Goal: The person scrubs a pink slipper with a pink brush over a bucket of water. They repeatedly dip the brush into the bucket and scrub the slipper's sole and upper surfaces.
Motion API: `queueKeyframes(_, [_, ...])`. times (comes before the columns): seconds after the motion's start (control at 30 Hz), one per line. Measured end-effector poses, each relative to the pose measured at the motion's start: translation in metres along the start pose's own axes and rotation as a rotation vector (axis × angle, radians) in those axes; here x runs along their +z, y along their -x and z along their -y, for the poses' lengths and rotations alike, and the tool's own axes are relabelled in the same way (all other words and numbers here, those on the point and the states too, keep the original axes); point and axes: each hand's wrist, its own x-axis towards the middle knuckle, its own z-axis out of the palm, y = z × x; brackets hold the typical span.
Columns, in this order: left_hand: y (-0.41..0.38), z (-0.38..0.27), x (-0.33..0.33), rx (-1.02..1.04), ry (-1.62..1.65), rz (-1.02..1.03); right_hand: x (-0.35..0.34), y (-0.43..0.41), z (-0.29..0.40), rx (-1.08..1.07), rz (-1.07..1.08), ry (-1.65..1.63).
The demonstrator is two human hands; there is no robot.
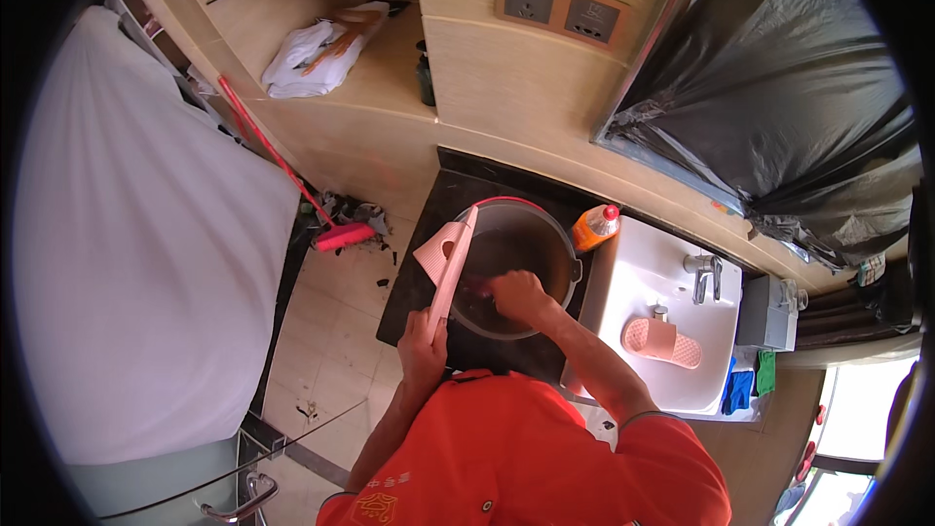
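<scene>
A pink slipper (451, 263) stands on edge at the left rim of a dark bucket (573, 270), its ribbed strap facing left. My left hand (424, 347) grips the lower end of this slipper. Inside the bucket, over murky brown water (504, 245), my right hand (520, 296) is closed around a pink object (478, 286). That object is blurred and partly hidden by the fingers, so its kind is unclear. A second pink slipper (661, 342) lies sole down in the white sink (643, 256) to the right.
An orange bottle (595, 228) with a red cap stands between bucket and sink. The chrome faucet (703, 274) rises at the sink's back. A red broom (343, 235) leans by debris on the left floor. A glass door's handle (245, 500) is at lower left.
</scene>
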Motion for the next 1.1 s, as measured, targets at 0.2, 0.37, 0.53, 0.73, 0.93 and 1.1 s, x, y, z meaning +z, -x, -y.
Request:
queueKeyframes(0.2, [-0.002, -0.002, -0.002, -0.026, 0.026, -0.014, -0.004, -0.013, -0.034, 0.333, -0.213, 0.121])
queueKeyframes(0.37, [0.002, -0.002, -0.001, -0.046, 0.024, 0.004, -0.017, 0.027, -0.024, 0.126, 0.119, 0.161])
queueKeyframes(0.53, [0.001, -0.002, 0.000, -0.028, 0.005, 0.011, 0.000, 0.002, -0.019, -0.005, -0.004, -0.038])
queueKeyframes(0.73, [0.000, 0.001, 0.000, -0.014, 0.011, -0.003, -0.003, 0.006, -0.023, 0.127, 0.013, -0.001])
queueKeyframes(0.93, [0.000, -0.001, -0.001, -0.025, 0.019, 0.016, -0.010, 0.012, -0.033, 0.282, -0.355, -0.302])
queueKeyframes(1.1, [-0.003, -0.005, -0.004, -0.006, 0.029, 0.005, -0.048, 0.038, -0.036, 0.251, -0.292, -0.241])
